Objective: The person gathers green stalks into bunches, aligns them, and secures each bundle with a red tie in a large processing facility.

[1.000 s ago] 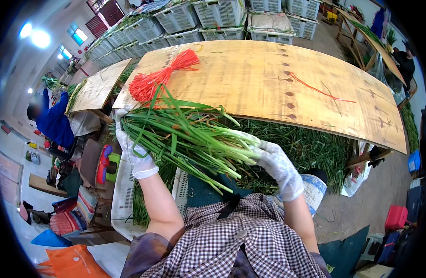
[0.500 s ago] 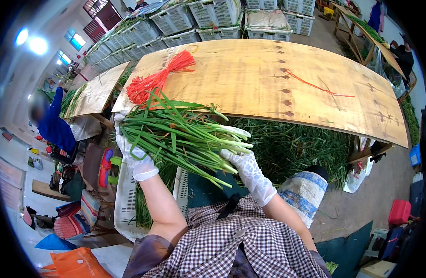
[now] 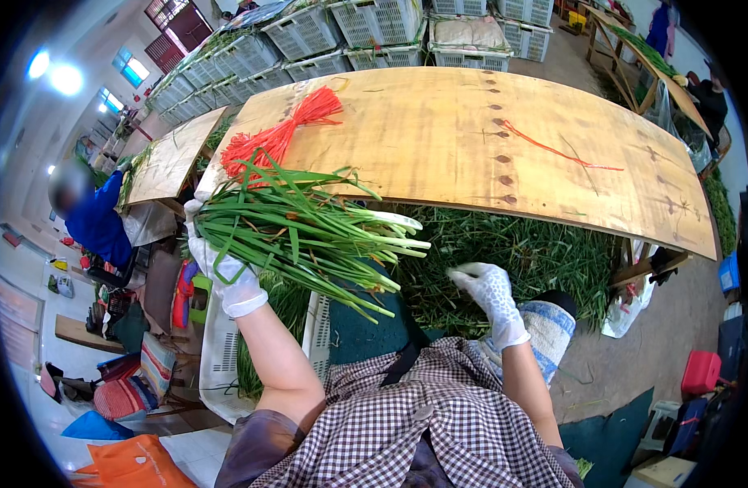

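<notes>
A bunch of garlic chives [image 3: 297, 232], long flat green leaves with pale stem ends, lies across my gloved left hand [image 3: 223, 264], which grips it near the leafy end. Some leaves reach over the table's near edge. My gloved right hand [image 3: 489, 293] is apart from the bunch, to the right of its stem ends. Its fingers are drawn together in a pinch; whether anything small is between them I cannot make out. Beneath it is a large heap of loose greens [image 3: 512, 252] under the table.
On the wooden table [image 3: 406, 138] lie a tied bundle of red ties [image 3: 280, 134] and one loose red tie [image 3: 557, 148]. A white crate [image 3: 223, 350] with greens stands below my left arm. A person in blue [image 3: 97, 215] works at the left. Stacked crates [image 3: 378, 26] line the back.
My right hand has let go of the stem ends and moved right and slightly down. The left hand has shifted a little left with the bunch. The person in blue has lowered an arm.
</notes>
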Demonstrator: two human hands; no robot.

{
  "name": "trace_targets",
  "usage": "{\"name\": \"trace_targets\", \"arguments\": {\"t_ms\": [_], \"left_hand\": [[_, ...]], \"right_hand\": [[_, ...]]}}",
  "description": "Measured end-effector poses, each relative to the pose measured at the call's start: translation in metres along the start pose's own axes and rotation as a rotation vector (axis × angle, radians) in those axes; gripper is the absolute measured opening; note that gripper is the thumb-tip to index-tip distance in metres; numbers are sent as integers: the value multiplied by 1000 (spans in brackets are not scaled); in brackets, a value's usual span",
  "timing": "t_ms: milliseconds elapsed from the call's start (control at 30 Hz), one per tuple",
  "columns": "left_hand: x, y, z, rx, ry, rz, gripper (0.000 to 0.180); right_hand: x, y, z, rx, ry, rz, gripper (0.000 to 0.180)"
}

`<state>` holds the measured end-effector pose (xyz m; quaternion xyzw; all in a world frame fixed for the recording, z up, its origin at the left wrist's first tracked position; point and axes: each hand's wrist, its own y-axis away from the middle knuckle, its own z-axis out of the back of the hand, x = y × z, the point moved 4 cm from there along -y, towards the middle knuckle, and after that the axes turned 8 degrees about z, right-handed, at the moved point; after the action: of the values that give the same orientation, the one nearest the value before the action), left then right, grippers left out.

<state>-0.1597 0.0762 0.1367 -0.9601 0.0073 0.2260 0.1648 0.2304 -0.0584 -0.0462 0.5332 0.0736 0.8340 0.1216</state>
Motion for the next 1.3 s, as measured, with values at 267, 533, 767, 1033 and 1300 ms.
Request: {"name": "trace_targets", "arguments": {"t_ms": [267,533,767,1033,1300], "left_hand": [[15,-6,-9,236,317,387,19],[6,-10,2,191,-17,139,18],[6,-7,3,51,-195,-18,19],[12,-20,29,-108,-144,6,15],[24,-11,-20,51,150,210,18]], "right_hand": [[98,18,-54,163,-1137,194,33],[95,21,-55,10,-1087,255,32],[94,23,-49,-19,-1250,257,33],[93,22,-51,237,-1789,271,45],[-78,-13,16,-391,-583,-25,23]]}}
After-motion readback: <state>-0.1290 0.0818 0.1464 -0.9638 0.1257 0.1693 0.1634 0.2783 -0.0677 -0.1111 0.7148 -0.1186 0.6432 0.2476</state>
